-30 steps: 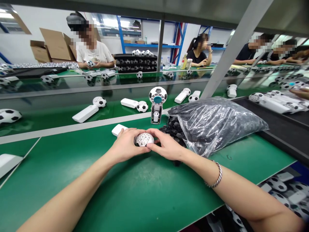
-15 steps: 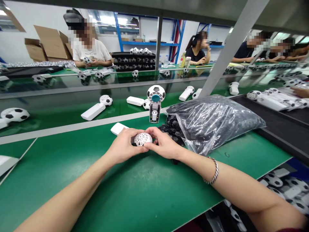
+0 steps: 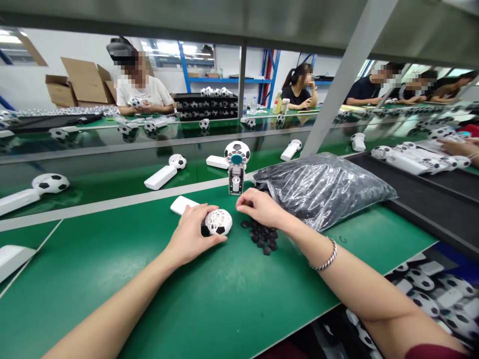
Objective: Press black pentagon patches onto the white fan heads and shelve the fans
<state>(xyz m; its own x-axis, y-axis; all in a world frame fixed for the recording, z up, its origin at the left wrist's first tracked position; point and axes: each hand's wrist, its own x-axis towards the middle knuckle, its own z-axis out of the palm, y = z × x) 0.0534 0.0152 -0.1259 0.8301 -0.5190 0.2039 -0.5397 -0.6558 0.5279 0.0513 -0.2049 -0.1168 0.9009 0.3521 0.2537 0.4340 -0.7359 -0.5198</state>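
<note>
In the head view the left hand (image 3: 190, 234) curled around a football-patterned fan head (image 3: 218, 222) resting on the green table (image 3: 224, 299), while the right hand (image 3: 260, 207), fingers pinched, perhaps on a small black part, hovered over loose black pieces (image 3: 262, 237) beside a plastic bag (image 3: 322, 187) in a busy workshop.

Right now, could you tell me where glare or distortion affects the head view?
Head view: glare streaks the plastic bag; wide-angle distortion bends the belt and stretches both forearms; faces are pixelated; the left hand and fan stay sharp.
</note>
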